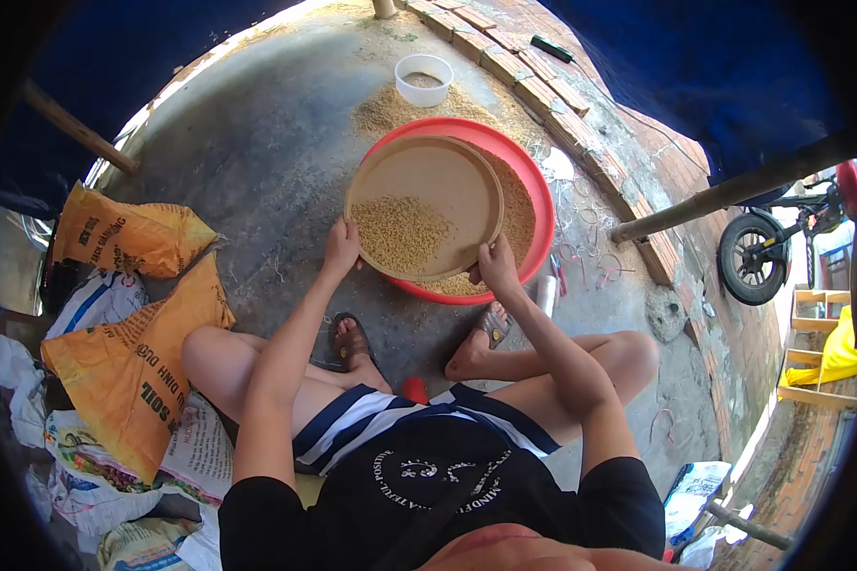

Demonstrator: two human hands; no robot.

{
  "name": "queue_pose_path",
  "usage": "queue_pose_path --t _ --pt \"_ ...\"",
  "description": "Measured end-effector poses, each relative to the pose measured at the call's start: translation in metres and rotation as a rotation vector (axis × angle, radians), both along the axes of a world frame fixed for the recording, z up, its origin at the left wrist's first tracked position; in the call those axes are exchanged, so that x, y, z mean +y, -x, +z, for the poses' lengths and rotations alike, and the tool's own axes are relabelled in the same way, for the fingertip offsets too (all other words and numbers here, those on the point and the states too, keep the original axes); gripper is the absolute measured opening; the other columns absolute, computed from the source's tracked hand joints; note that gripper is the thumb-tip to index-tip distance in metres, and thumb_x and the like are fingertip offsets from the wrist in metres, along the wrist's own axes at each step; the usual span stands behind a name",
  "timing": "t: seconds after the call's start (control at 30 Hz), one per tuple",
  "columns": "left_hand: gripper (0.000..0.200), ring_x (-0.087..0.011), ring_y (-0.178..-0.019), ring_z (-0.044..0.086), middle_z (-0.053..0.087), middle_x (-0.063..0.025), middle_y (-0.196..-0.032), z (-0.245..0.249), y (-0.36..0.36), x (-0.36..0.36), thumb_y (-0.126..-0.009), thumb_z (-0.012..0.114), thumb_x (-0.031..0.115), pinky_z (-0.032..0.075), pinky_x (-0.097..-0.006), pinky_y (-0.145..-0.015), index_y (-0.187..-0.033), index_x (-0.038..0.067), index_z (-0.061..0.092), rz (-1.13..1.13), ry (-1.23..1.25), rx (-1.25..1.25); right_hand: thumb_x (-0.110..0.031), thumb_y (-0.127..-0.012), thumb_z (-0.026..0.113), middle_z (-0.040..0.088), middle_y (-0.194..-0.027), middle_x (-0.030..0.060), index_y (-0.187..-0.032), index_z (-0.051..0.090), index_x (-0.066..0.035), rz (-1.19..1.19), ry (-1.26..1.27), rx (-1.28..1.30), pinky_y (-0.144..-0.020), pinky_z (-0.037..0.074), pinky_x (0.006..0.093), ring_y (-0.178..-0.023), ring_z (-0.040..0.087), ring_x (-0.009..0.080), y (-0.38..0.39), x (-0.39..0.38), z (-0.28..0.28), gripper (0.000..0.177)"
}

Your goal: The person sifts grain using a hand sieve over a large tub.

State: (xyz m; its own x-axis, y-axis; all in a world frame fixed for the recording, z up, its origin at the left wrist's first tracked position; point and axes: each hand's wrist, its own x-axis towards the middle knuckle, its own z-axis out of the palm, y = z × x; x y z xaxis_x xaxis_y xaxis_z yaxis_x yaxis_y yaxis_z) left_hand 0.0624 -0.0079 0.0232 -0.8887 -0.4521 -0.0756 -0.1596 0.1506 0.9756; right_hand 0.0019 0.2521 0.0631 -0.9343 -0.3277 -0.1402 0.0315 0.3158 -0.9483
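Note:
Both my hands grip the rim of a round, shallow sieve (438,176) with a tan mesh. My left hand (342,249) is closed on its left edge, and my right hand (495,266) on its lower right edge. Yellowish grain (400,233) lies heaped on the lower left part of the mesh. Beneath the sieve is a wide red basin (546,205), partly covered by it. More of the same-coloured grain (516,190) shows in the basin along its right side.
A white tub (423,99) stands on spilled grain (376,112) beyond the basin. Orange sacks (148,357) and other bags pile up at left. Low brick edging (581,133) runs along the right, with a wooden pole (695,206) and a motorbike wheel (750,257) beyond.

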Motion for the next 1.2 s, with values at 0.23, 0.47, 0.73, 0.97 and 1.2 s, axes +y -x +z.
queue_pose_path --t 0.23,0.47,0.73,0.97,1.2 --pt "0.029 -0.0149 -0.029 0.045 0.05 -0.0084 -0.049 0.072 0.0 0.025 -0.086 0.035 0.023 0.034 -0.0263 -0.027 -0.085 -0.005 0.043 0.027 0.21 -0.038 -0.014 -0.081 0.035 0.051 -0.055 0.0096 -0.081 0.046 0.002 0.003 0.087 -0.488 -0.031 0.034 0.025 -0.034 0.044 0.0148 0.019 0.015 -0.039 0.019" --pt "0.031 -0.015 -0.03 0.044 0.051 -0.0092 -0.052 0.039 -0.01 -0.002 -0.082 0.043 0.023 0.034 -0.0282 -0.029 -0.086 -0.008 0.043 0.076 0.046 -0.068 -0.015 -0.079 0.043 0.051 -0.073 0.0079 -0.093 0.043 -0.003 -0.001 0.151 -0.184 -0.034 0.035 0.0204 -0.039 0.045 0.0115 -0.004 -0.007 0.047 0.019" --pt "0.032 -0.0292 -0.056 0.055 0.054 -0.0177 -0.059 0.089 -0.001 -0.028 -0.081 0.045 0.022 0.043 -0.0371 -0.051 -0.091 -0.008 0.043 0.168 0.278 -0.082 -0.011 -0.08 0.044 0.045 -0.064 -0.0002 -0.081 0.044 -0.008 0.067 0.547 -0.787 -0.035 0.026 0.0189 -0.035 0.03 0.0066 0.025 -0.024 0.048 0.003" --pt "0.026 -0.0304 -0.055 0.054 0.055 -0.017 -0.061 0.139 -0.006 -0.078 -0.081 0.043 0.018 0.044 -0.0383 -0.054 -0.086 -0.007 0.044 0.274 0.655 -0.025 -0.009 -0.081 0.041 0.041 -0.057 -0.0011 -0.076 0.045 -0.008 0.117 0.562 -0.868 -0.033 0.024 0.0179 -0.034 0.028 0.004 0.021 -0.078 0.084 0.006" --pt "0.045 -0.0373 -0.112 0.036 0.039 -0.0254 -0.116 0.21 -0.055 -0.036 -0.081 0.044 0.026 0.031 -0.0495 -0.091 -0.117 0.0 0.036 -0.155 0.914 -0.166 -0.009 -0.081 0.042 0.037 -0.056 -0.0036 -0.074 0.044 -0.01 0.22 0.48 -0.845 -0.034 0.023 0.0168 -0.035 0.028 0.0035 0.001 -0.135 0.095 0.008"
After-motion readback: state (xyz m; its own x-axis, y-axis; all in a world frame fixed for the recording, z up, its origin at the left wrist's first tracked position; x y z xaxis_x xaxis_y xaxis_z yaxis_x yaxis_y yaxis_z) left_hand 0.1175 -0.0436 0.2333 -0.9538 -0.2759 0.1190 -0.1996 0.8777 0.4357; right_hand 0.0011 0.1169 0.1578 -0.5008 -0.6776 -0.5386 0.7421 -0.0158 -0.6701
